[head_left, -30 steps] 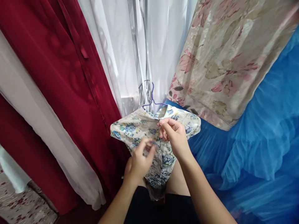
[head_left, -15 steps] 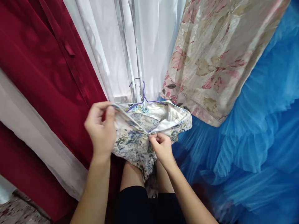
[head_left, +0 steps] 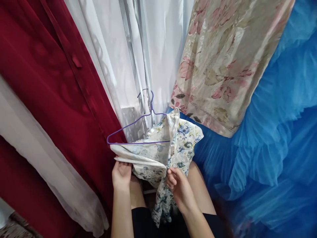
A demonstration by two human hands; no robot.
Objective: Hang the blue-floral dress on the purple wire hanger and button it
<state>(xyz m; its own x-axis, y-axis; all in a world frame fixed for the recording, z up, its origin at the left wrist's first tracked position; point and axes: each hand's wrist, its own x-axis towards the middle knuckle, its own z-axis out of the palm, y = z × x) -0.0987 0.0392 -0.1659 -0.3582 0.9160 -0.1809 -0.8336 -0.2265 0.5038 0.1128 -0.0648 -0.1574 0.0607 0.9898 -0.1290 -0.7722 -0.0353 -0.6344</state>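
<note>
A white floral-print garment (head_left: 183, 145) with blue and yellow-green flowers hangs partly on a purple wire hanger (head_left: 131, 123). Its right side covers that end of the hanger, while the left arm of the hanger is bare. My right hand (head_left: 180, 186) pinches the garment where the two neckline edges meet. Along the left, my left hand (head_left: 122, 172) holds the cloth near its pale edge, fingertips partly hidden by the fabric. The garment's lower part droops, bunched, between my legs.
Dark red cloth (head_left: 66, 109) and white drapes (head_left: 106, 49) hang at left and behind. Thin metal rails (head_left: 135, 49) run down to the hanger hook. At right hang a beige cloth with pink flowers (head_left: 223, 72) and blue ruffled tulle (head_left: 269, 142).
The garment's left shoulder has come off the hanger, baring its left arm. My left hand has moved down and right; my right hand has moved down with the neckline.
</note>
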